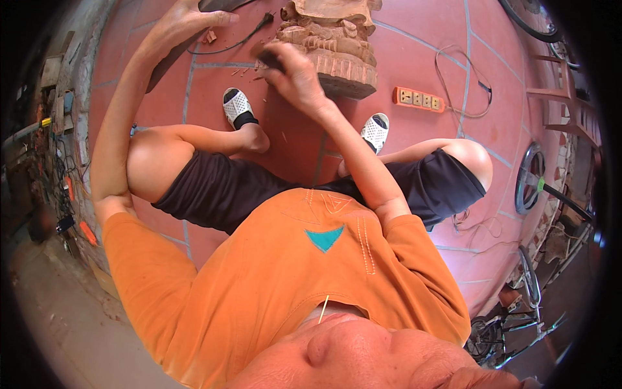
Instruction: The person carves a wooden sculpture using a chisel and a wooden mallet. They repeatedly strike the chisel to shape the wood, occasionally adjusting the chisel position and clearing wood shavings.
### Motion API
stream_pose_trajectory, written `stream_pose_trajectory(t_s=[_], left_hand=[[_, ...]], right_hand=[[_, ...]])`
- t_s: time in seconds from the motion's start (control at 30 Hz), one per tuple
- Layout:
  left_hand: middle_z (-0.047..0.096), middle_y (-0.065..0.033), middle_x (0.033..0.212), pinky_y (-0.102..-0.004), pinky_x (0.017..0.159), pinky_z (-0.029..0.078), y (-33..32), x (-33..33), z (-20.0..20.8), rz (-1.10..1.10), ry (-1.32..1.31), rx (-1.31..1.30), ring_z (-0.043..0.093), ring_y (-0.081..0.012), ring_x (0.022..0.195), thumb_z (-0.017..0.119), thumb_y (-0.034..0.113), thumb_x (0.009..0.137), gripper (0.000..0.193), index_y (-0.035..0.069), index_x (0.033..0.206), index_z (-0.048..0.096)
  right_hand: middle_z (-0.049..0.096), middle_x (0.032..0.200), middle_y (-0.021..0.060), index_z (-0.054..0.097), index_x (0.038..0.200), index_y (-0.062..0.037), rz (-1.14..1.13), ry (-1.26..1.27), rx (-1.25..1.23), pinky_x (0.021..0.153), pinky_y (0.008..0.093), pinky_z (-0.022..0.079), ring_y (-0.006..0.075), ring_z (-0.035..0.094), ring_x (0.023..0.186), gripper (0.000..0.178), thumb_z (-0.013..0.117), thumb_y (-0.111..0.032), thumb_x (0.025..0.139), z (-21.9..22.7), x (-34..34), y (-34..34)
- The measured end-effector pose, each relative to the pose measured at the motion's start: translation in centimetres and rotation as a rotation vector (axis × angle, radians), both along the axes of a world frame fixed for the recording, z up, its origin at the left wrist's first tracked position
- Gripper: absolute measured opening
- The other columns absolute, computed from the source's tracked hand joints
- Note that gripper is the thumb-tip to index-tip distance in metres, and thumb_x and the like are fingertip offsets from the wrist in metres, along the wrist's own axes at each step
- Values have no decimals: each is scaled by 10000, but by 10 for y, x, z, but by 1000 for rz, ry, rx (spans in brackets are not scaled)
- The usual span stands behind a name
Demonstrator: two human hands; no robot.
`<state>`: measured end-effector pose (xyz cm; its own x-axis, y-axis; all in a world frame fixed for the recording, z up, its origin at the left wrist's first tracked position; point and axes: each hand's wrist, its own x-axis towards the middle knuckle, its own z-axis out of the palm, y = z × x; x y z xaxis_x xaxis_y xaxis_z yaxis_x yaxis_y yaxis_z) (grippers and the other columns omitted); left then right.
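Observation:
A carved brown wooden piece (334, 48) stands on the tiled floor in front of me, with layered folds and a ridged base. My right hand (295, 74) is curled beside its left side, fingers blurred by motion. Something dark shows between the thumb and fingers, too smeared to name. At the upper left, my left hand (191, 23) has its thumb stretched out and apart from the fingers, partly cut off by the frame's edge. It lies over or next to a long dark board (170, 63); whether it touches the board I cannot tell.
Wood chips (208, 37) and a black plug on a cable (262, 23) lie between my hands. An orange power strip (419, 99) sits right of the carving. My feet in white slippers (237, 107) flank the space below it. A wheel (530, 178) and brown chair (564, 97) stand right.

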<state>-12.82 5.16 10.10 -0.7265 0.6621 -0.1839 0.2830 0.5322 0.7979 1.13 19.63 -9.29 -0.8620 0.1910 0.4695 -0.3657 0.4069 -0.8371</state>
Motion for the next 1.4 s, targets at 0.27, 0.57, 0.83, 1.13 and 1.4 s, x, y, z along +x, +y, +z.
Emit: stream_pose_trajectory(t_s=[0.27,0.57,0.83,1.13,1.4], left_hand=[[680,-51,1012,-325,803,496,-3,-7,-3,-17,-36,-90,615,-150,920,806,208,799,616,-4,1342,607],[683,-124,1218,-347,1010,450,35,2,2,-251,47,97,591,-193,1141,813,277,792,666,-35,1340,599],[678,-169,1248,-366,1043,446,32,1,8,-295,47,-38,595,-229,1186,834,267,781,690,-54,1337,582],[706,-176,1155,-364,974,490,46,0,-7,-346,113,0,641,-222,1091,830,283,791,634,-42,1288,610],[704,-232,1113,-415,931,520,55,8,2,-440,306,49,682,-290,1057,815,302,800,609,-30,1266,606]], right_hand=[[687,1031,86,506,1307,-55,-19,-177,-684,843,322,602,188,718,966,359,680,-168,1014,1,-14,74],[683,1061,79,515,1271,-68,-59,-105,-722,879,337,603,204,721,980,337,699,-137,997,-13,-8,77],[653,1018,31,517,1221,-70,-17,-55,-891,885,297,541,150,673,969,282,668,-25,987,-20,-3,60],[660,1040,20,534,1216,-79,-6,1,-823,908,289,535,125,642,984,298,687,-17,968,-27,-7,55],[657,1032,25,536,1202,-74,0,-2,-857,916,304,551,135,651,987,299,698,-14,958,-22,-6,52]])
